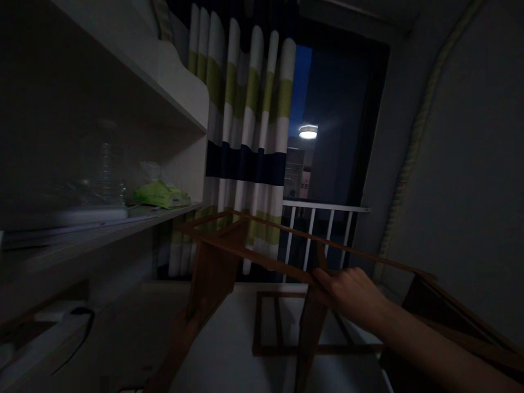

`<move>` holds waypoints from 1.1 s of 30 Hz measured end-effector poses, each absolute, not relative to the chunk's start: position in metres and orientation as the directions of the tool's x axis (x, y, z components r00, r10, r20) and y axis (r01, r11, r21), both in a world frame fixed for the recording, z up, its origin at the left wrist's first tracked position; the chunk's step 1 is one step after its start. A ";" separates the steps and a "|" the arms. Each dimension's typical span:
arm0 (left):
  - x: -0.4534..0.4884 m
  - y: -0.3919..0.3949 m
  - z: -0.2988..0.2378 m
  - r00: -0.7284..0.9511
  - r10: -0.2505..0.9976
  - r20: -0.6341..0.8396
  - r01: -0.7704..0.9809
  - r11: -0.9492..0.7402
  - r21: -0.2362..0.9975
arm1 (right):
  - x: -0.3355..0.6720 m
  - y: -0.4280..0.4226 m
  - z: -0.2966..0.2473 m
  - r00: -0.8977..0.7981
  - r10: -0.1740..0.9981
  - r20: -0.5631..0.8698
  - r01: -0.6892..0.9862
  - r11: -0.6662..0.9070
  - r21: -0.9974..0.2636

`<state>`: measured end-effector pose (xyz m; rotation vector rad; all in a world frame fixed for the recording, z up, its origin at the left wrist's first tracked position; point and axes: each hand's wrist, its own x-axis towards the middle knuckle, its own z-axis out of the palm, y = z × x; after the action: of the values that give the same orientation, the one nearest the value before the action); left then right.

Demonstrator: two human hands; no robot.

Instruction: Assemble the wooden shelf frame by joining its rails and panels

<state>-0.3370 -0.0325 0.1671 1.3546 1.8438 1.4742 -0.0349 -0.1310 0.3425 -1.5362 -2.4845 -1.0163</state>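
My right hand [347, 297] reaches in from the lower right and is closed around a rail of a brown wooden frame [254, 251], a rack-like piece with long thin rails and slanted legs. The frame is tilted, standing on a pale surface [229, 338] in a dim room. Another flat wooden frame [270, 327] lies on that surface just behind the legs. My left hand is out of sight.
A white shelf unit [123, 218] on the left holds a green packet [161, 195] and a clear plastic bottle [106, 164]. A striped curtain [241, 136] and a dark window with white railing [319, 224] lie ahead. A mattress-like panel [462, 164] leans at right.
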 end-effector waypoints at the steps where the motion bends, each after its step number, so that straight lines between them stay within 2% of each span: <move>1: -0.341 -0.029 0.167 -0.437 0.869 0.232 0.408 -0.038 0.912 | -0.032 -0.132 0.344 -0.506 0.776 0.376 0.814 0.284 0.507; 7: -0.357 -0.013 0.187 -0.371 0.879 0.301 0.407 -0.137 0.903 | -0.024 -0.146 0.359 -0.459 0.785 0.416 0.840 0.231 0.492; 17: -0.358 0.003 0.249 -0.332 0.791 0.514 0.592 -0.250 0.766 | -0.005 -0.161 0.383 -0.372 0.758 0.535 0.875 0.095 0.474; 21: -0.353 0.002 0.277 -0.317 0.753 0.576 0.644 -0.275 0.714 | 0.008 -0.166 0.384 -0.380 0.711 0.592 0.888 0.100 0.450; 26: -0.351 -0.002 0.303 -0.299 0.730 0.614 0.691 -0.278 0.667 | 0.020 -0.173 0.381 -0.349 0.679 0.645 0.924 0.135 0.358; 33: -0.341 -0.010 0.322 -0.253 0.698 0.670 0.722 -0.325 0.611 | 0.029 -0.179 0.381 -0.343 0.656 0.673 0.930 0.137 0.341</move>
<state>-0.3409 -0.0104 0.3218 1.9337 1.8382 1.7017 0.0288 -0.1786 0.3805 -1.5282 -2.0596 -1.0439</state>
